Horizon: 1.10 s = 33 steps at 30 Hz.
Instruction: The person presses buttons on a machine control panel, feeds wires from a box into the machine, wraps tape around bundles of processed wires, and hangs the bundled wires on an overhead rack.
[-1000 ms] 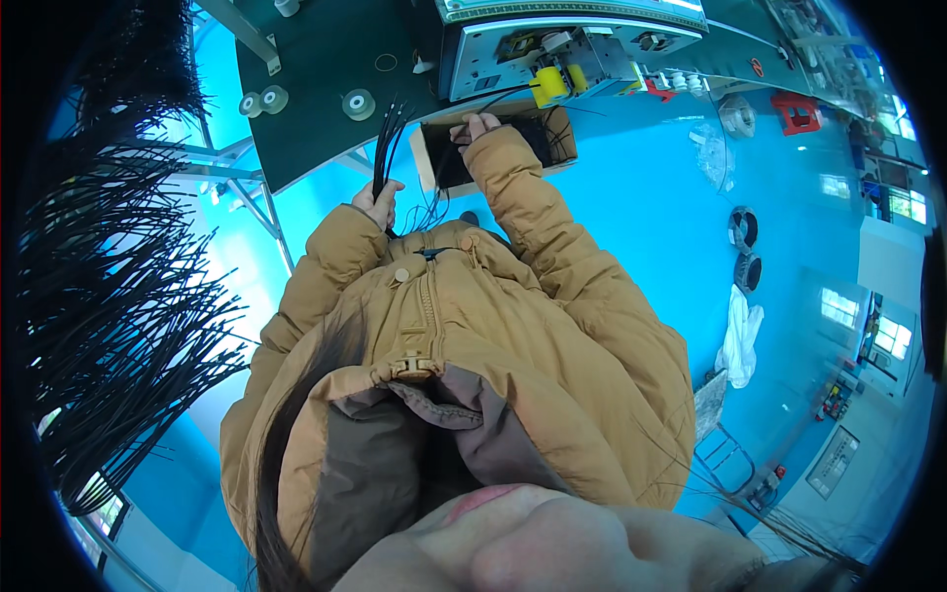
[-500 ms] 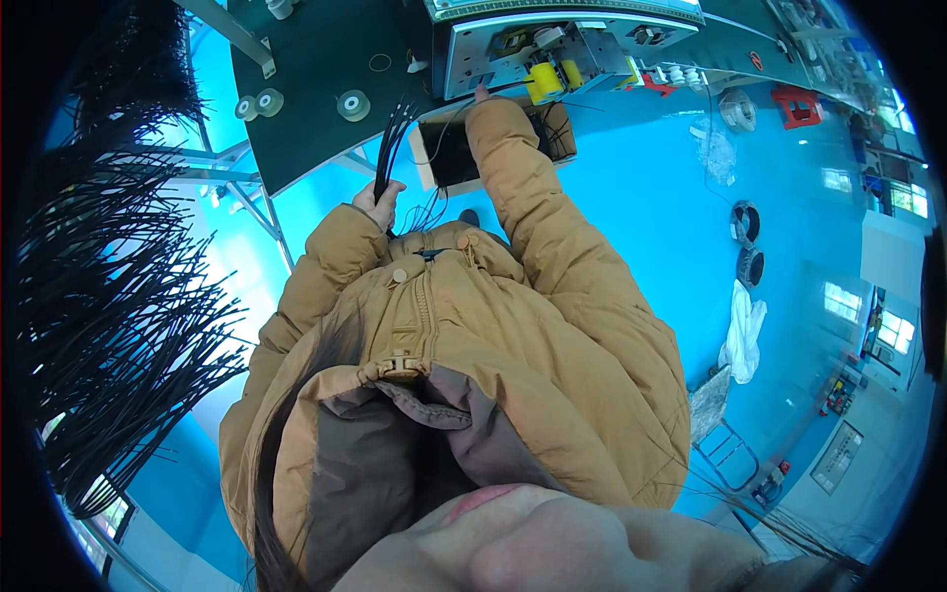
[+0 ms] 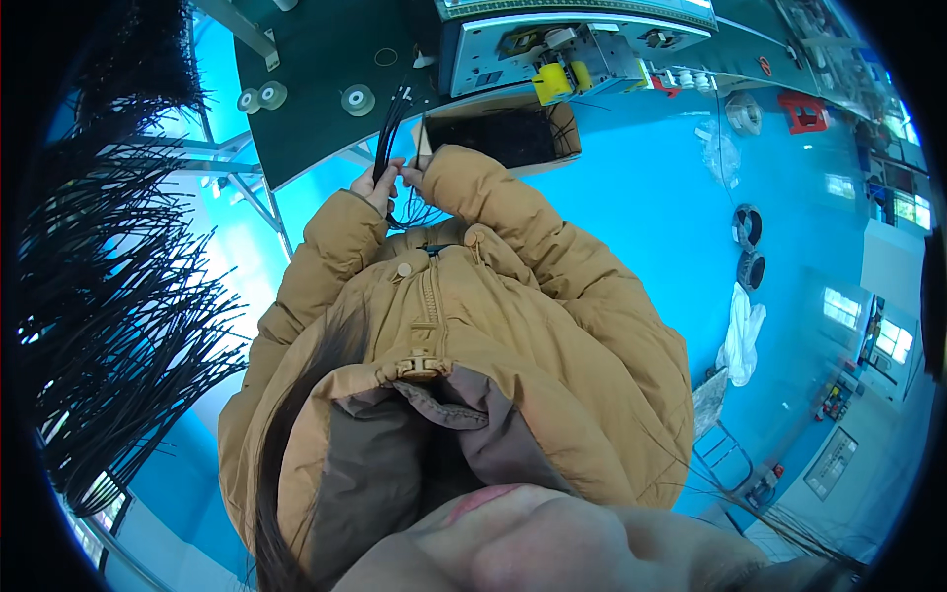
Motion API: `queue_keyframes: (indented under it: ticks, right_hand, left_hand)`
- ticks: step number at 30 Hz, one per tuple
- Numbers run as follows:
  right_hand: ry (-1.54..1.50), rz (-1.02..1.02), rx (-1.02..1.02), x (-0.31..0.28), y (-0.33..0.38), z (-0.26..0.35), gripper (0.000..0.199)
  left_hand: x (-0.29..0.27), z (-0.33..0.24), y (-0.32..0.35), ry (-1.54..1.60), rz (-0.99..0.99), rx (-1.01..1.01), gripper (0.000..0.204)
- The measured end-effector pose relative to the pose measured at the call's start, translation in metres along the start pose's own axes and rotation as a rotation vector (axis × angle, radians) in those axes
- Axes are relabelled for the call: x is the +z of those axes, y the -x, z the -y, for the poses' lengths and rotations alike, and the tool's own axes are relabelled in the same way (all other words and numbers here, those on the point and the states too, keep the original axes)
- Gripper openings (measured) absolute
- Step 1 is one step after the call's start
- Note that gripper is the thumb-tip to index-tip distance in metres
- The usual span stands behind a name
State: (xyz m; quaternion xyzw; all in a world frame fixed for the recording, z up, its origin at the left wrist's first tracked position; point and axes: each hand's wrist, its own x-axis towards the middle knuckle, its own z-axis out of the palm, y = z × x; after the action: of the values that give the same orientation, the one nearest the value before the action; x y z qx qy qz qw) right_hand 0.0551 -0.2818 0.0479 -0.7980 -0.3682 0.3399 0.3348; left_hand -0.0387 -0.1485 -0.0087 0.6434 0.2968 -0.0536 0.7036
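Observation:
A bundle of black wires (image 3: 391, 126) stands up from my left hand (image 3: 371, 187), whose fingers are wrapped round it. Thin loose ends of the bundle (image 3: 418, 211) hang in loops below the hands, in front of my jacket. Close beside it on the right is my right hand (image 3: 413, 176), its fingers drawn together at the bundle; what they pinch is too small to make out. Just beyond the hands sits an open cardboard box (image 3: 566, 148) with dark contents. Above the box stands a metal machine (image 3: 483, 61) with a yellow part (image 3: 553, 83).
On the left hangs a large mass of black wires (image 3: 118, 345). The green table (image 3: 316, 59) bears several spools (image 3: 357, 100) near its edge. A red stool (image 3: 803, 113), a coil (image 3: 743, 114) and a white bag (image 3: 742, 335) are on the blue floor at the right.
My right hand has drawn back from the machine's front, toward me and leftward, to the wire bundle. My left hand still grips the bundle in nearly the same place.

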Motion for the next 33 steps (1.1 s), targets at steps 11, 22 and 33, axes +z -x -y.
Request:
queue_keyframes:
  ticks: [11, 22, 33]
  right_hand:
    - [-0.830, 0.152, 0.181, 0.015, -0.010, -0.003, 0.028]
    - [-1.282, -0.564, 0.303, -0.005, -0.040, -0.096, 0.038]
    - [-1.187, -0.631, 0.201, -0.008, -0.050, -0.093, 0.029]
  left_hand:
    - [0.013, -0.004, 0.000, 0.051, -0.026, 0.139, 0.026]
    - [-0.012, 0.037, 0.003, -0.060, -0.008, 0.178, 0.026]
    - [-0.008, 0.020, 0.013, 0.193, 0.030, 0.001, 0.026]
